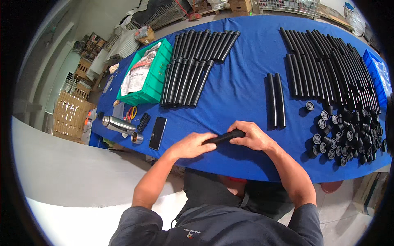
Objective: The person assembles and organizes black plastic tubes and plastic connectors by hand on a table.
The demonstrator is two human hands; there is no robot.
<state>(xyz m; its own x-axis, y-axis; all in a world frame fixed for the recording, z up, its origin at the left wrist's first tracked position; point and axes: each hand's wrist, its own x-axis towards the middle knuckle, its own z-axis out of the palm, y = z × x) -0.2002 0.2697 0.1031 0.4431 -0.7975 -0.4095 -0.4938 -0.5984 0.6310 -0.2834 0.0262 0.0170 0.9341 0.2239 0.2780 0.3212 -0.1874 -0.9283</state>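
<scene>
Near the table's front edge I hold a black tube (222,138) crosswise between both hands. My left hand (193,145) is closed round its left part. My right hand (251,137) wraps the other end; its fingers hide that end, so whether a cap sits there I cannot tell. Two bare black tubes (280,100) lie side by side just beyond my right hand. Further right, many loose black caps (333,142) with ringed ends lie in a heap. Beyond the caps are rows of bare tubes (314,74). Tubes with thicker end caps (186,82) lie in two rows at the far left.
A blue cloth (242,98) covers the table. On the left stand a green crate (158,84) with newspaper, a steel flask (119,124), its cup (136,138), scissors (131,112) and a phone (157,133). A blue bin (371,76) stands at the right edge.
</scene>
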